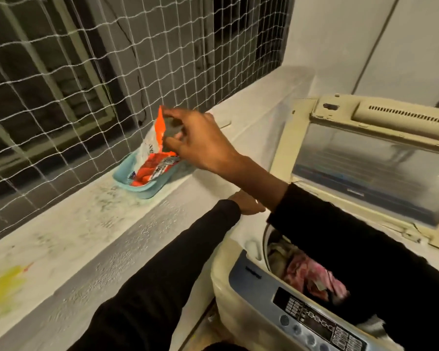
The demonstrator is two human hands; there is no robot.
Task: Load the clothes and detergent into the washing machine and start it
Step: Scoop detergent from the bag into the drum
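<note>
At frame centre the right hand [200,140] has its grip clamped on the top of the orange detergent pouch [157,158], which stands in a teal tray [127,179] on the ledge [74,231]. The left hand [249,205] is mostly hidden, so I cannot tell its grip. Lower right, clothes [307,272] lie in the open washer [241,282].

An orange-and-white detergent packet [154,158], crumpled and torn open at its top, stands upright in a shallow teal tray [147,190]. The right grip [188,140] pinches its upper edge. Down and to the right of that grip, the top-loading washing machine [241,282] stands lid-up [373,171], pink and beige clothes [304,272] heaped in its drum.
</note>
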